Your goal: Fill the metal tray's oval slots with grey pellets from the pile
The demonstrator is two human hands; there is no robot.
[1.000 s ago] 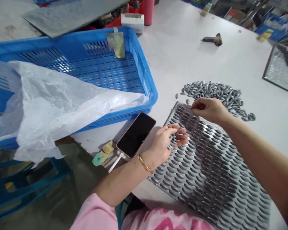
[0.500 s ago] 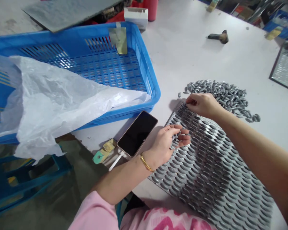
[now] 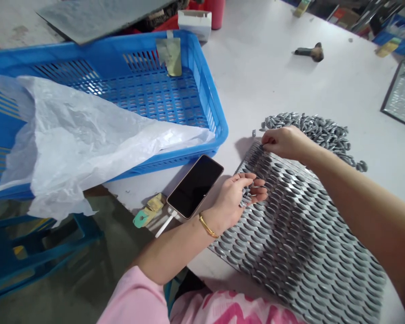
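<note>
A grey tray [image 3: 300,243] patterned with rows of oval pockets lies on the white table [image 3: 273,81] in front of me. My left hand [image 3: 238,198] rests at the tray's left edge, palm up and cupped around several small grey oval pieces. My right hand [image 3: 283,141] is at the tray's far corner, its fingers pinched on one grey piece pressed against the tray. Just behind that hand lies a loose heap of grey oval pieces [image 3: 320,130].
A phone [image 3: 195,185] on a white cable lies left of the tray. A blue plastic crate [image 3: 128,90] holding white plastic sheeting [image 3: 77,144] takes the left side. A dark tool [image 3: 310,51] lies further back, and a second tray [image 3: 401,94] shows at the right edge.
My right hand has moved left along the tray's far edge to its corner. My left hand has stayed put with its pieces.
</note>
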